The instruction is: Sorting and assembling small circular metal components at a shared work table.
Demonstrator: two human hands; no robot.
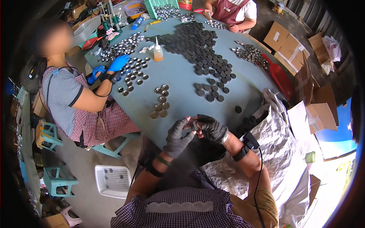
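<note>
Over the near edge of the table, my left hand (177, 139) and my right hand (212, 129) meet, both in dark grey fingerless gloves. Between their fingertips they pinch a small dark round disc (195, 125), partly hidden by the fingers. Just beyond lies a short double row of shallow round metal cups (162, 99). To the right of these rest several loose black discs (215, 88), which lead back to a large spread of the same discs (194, 41). A single black disc (238, 109) sits nearer my right hand.
At the left, a co-worker's blue-gloved hands (118, 63) work by metal cups; another person (235, 15) sits at the far side. A glue bottle (158, 53) stands mid-table. A red dustpan (279, 78), silvery sacking (266, 140) and cardboard boxes lie right. A white basket (99, 182) is on the floor.
</note>
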